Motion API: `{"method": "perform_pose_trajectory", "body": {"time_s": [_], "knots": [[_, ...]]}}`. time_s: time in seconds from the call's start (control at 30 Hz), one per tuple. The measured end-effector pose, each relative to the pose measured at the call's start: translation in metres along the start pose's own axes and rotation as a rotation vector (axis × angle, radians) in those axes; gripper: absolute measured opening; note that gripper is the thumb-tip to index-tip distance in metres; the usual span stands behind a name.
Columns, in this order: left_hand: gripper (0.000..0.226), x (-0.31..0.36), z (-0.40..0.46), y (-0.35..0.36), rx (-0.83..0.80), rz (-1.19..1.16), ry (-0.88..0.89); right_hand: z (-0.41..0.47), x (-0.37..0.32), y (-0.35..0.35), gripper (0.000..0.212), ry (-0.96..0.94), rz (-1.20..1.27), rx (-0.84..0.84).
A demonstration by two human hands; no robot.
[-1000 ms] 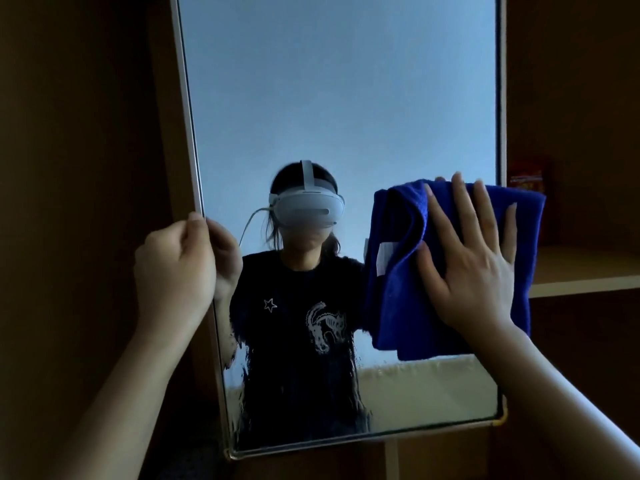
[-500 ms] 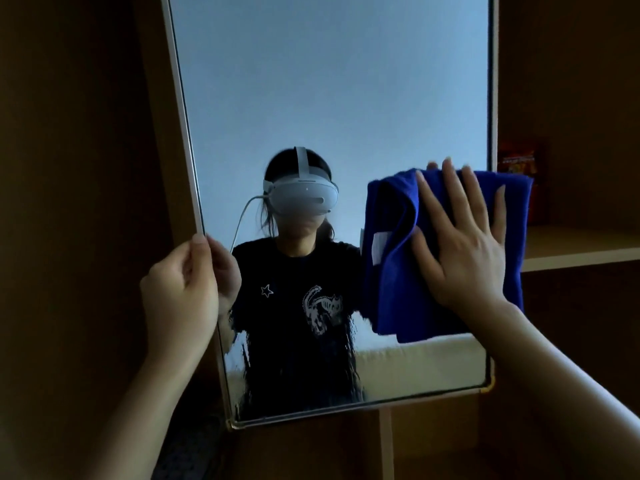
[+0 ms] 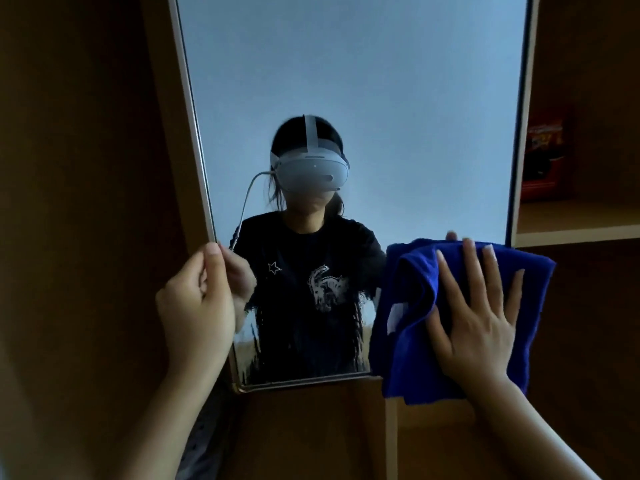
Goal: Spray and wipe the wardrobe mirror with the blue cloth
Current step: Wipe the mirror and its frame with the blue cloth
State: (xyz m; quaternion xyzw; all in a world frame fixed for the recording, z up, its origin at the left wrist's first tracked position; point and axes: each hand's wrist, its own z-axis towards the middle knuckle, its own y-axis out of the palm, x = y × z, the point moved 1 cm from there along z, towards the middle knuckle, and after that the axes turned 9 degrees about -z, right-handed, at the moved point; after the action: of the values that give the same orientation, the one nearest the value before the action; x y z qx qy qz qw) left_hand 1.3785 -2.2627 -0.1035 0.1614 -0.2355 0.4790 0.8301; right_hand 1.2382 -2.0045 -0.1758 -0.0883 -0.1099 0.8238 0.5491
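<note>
Blue cloth (image 3: 408,337) under flat right hand (image 3: 474,327), left hand (image 3: 197,306) gripping mirror (image 3: 346,81) edge

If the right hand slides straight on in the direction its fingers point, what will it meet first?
The right hand lies flat on the blue cloth, fingers pointing up. Going that way it would probably pass the cloth's top edge onto bare mirror; nothing else shows in that line.

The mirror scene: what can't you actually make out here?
- Mirror top: cut off by the head view's upper edge.
- Its lower right corner: hidden behind the blue cloth under the right hand.
- Red box on the shelf: too dark to read.
- Left hand fingertips: hidden behind the mirror's edge.
- Spray bottle: not in view.
</note>
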Motion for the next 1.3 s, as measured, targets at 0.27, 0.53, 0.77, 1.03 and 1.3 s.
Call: {"method": "perform_pose_trajectory", "body": {"time_s": [0.27,0.53,0.77,1.03,1.3], "knots": [[0.040,-0.002,0.002,0.002,0.019,-0.009,-0.056,-0.001,-0.074,-0.003,0.069,0.012,0.029,0.004],[0.043,0.013,0.003,-0.003,-0.030,0.010,-0.173,0.033,-0.178,-0.017,0.059,-0.223,0.088,0.010],[0.048,0.014,0.001,0.000,-0.024,-0.012,-0.191,0.026,-0.197,-0.018,0.060,-0.196,0.055,-0.001],[0.046,0.010,0.002,0.002,-0.002,0.018,-0.140,-0.028,-0.191,-0.001,0.068,-0.298,0.071,-0.038],[0.039,0.006,-0.003,0.006,0.015,0.026,-0.088,-0.020,-0.124,0.000,0.055,-0.188,0.024,0.027]]}}
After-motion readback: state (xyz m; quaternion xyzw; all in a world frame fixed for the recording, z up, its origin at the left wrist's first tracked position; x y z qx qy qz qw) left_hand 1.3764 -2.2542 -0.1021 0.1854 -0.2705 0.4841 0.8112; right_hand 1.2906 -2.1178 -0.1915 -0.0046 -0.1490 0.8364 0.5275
